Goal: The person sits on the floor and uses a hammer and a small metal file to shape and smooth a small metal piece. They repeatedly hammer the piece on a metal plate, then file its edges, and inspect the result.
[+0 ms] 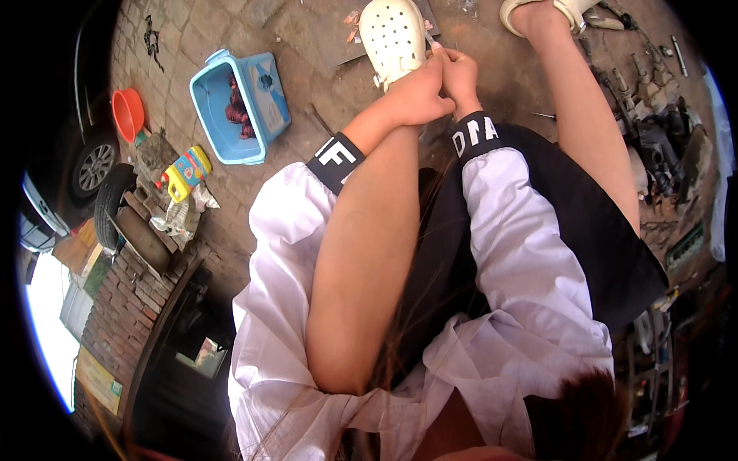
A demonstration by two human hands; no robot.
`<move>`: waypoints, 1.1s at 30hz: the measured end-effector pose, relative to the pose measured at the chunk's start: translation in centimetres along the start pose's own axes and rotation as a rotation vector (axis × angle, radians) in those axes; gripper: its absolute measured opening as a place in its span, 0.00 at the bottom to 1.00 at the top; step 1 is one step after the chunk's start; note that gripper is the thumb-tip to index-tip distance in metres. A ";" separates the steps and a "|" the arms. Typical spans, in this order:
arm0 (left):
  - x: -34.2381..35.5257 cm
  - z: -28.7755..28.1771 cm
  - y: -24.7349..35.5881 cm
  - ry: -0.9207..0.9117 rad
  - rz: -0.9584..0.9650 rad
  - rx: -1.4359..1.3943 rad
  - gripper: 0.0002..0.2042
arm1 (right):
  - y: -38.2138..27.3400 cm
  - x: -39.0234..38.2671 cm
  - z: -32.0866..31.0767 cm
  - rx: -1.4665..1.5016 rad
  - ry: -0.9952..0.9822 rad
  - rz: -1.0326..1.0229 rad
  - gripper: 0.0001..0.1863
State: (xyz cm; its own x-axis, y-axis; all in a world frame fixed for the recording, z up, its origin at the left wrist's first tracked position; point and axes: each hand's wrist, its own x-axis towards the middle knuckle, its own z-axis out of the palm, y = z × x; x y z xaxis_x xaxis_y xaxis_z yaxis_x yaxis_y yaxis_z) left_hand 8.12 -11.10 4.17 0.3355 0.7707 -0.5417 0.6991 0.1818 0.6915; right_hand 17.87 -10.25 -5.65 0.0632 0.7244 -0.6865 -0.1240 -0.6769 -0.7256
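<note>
My left hand [417, 97] crosses over my shin just behind a cream clog [392, 38] with round holes. Its fingers are curled, and whatever they grip is hidden. Against it, my right hand [460, 75] pinches a thin, pale, narrow piece [430, 38] beside the clog's right edge; its kind is too small to tell. The clog rests on a dark flat plate [342, 49], with small pinkish scraps [352, 21] lying around its toe end.
To the left stands a light blue plastic tub [256, 150] holding dark red wire-like coils [237, 111]. Beyond it are a yellow jug [187, 174], an orange basin [127, 114] and a car wheel [95, 167]. Dark metal parts [653, 154] lie heaped at right, past my other leg.
</note>
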 end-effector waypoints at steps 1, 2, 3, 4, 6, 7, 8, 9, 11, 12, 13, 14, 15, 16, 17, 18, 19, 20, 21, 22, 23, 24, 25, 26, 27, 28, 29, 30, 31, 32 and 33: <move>-0.1 0.1 -0.1 0.002 -0.006 -0.005 0.34 | 0.4 -0.2 0.3 -0.008 0.033 -0.021 0.16; -0.1 0.1 -0.1 0.007 -0.010 -0.006 0.35 | 0.6 -0.2 0.6 -0.014 0.065 -0.045 0.16; -0.2 0.1 -0.2 0.012 -0.014 -0.007 0.35 | 0.8 -0.2 0.8 -0.035 0.092 -0.048 0.16; -0.2 0.1 -0.2 0.000 -0.018 -0.005 0.35 | 1.0 -0.2 0.9 -0.056 0.119 -0.051 0.15; -0.2 -0.1 -0.1 -0.025 -0.028 -0.003 0.34 | 0.9 -0.5 1.1 -0.082 0.162 -0.065 0.15; -0.2 -0.3 0.0 -0.026 -0.028 -0.005 0.34 | 0.8 -0.5 1.3 -0.085 0.179 -0.078 0.15; -0.1 -0.3 0.0 -0.026 -0.025 -0.008 0.34 | 0.7 -0.6 1.3 -0.090 0.197 -0.092 0.15; -0.1 -0.4 0.1 -0.026 -0.022 -0.011 0.34 | 0.8 -0.6 1.2 -0.112 0.197 -0.098 0.16; 0.0 -0.3 -0.3 -0.036 -0.010 -0.025 0.35 | 0.6 -0.7 1.1 -0.158 0.194 -0.110 0.16; 0.0 -0.3 -0.6 -0.040 -0.005 -0.031 0.35 | 0.4 -0.8 1.2 -0.177 0.210 -0.110 0.16; 0.1 -0.3 -0.8 -0.044 -0.001 -0.033 0.35 | 0.2 -1.0 1.3 -0.195 0.226 -0.110 0.16; 0.1 -0.3 -0.8 -0.051 0.004 -0.036 0.35 | 0.0 -1.2 1.3 -0.216 0.244 -0.109 0.16; 0.1 -0.4 -0.8 -0.058 0.008 -0.039 0.35 | -0.3 -1.4 1.3 -0.230 0.247 -0.107 0.16; 0.0 -0.3 -0.8 -0.059 0.004 -0.039 0.35 | -0.6 -1.6 1.2 -0.244 0.251 -0.106 0.15; 0.0 -0.4 -0.5 -0.059 0.002 -0.038 0.35 | -0.8 -1.6 1.1 -0.258 0.256 -0.106 0.15; 0.1 -0.4 -0.3 -0.060 -0.001 -0.038 0.35 | -0.7 -1.4 0.9 -0.255 0.232 -0.125 0.15; 0.2 -0.1 -0.4 -0.044 0.005 -0.046 0.34 | -0.4 -1.1 0.6 -0.252 0.209 -0.143 0.15; 0.1 0.1 -0.5 -0.025 0.004 -0.053 0.34 | -0.3 -0.9 0.5 -0.247 0.180 -0.159 0.15; 0.1 0.2 -0.6 -0.006 0.003 -0.059 0.34 | -0.3 -0.5 0.4 -0.265 0.153 -0.154 0.15; 0.2 0.3 -0.8 0.008 0.000 -0.068 0.34 | -0.4 0.1 0.4 -0.283 0.125 -0.149 0.15; 0.3 0.2 -0.7 0.015 -0.002 -0.079 0.34 | -0.4 0.2 0.3 -0.303 0.105 -0.139 0.15; 0.3 0.1 -0.6 0.022 -0.004 -0.090 0.34 | -0.2 0.0 0.3 -0.254 0.124 -0.132 0.15; 0.3 0.2 -0.5 -0.008 0.000 -0.072 0.34 | 0.0 -0.2 0.4 -0.205 0.142 -0.126 0.15; 0.3 0.0 -0.6 -0.031 0.002 -0.049 0.34 | 0.0 -0.3 0.6 -0.153 0.155 -0.123 0.15; 0.3 -0.2 -0.6 -0.054 0.004 -0.027 0.34 | 0.3 -0.3 0.6 -0.093 0.197 -0.079 0.15; 0.5 -0.2 -0.5 -0.090 0.018 0.029 0.34 | 0.8 -0.3 0.3 -0.034 0.238 -0.035 0.15; 1.0 -0.1 -0.2 -0.124 0.036 0.082 0.34 | 1.3 -0.2 -0.1 0.022 0.282 0.006 0.15; 1.3 0.0 0.0 -0.158 0.054 0.135 0.34 | 2.0 -0.4 -0.3 -0.100 0.284 -0.065 0.15; 0.9 0.1 0.1 -0.134 0.045 0.126 0.34 | 2.5 -0.2 -0.5 -0.107 0.268 -0.099 0.15; 0.5 -0.1 0.8 -0.104 0.041 0.122 0.34 | 1.9 -0.3 -0.6 -0.109 0.253 -0.141 0.15; -0.5 -0.1 0.9 -0.087 0.016 0.114 0.35 | 1.1 -1.5 -0.2 -0.112 0.230 -0.160 0.15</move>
State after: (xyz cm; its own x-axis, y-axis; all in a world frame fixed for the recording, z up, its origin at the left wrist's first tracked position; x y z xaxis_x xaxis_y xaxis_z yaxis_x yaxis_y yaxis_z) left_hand 8.55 -11.21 5.11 0.3972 0.7162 -0.5738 0.7587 0.0956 0.6444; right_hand 17.83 -12.13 -5.43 0.2978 0.7829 -0.5463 0.0145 -0.5759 -0.8174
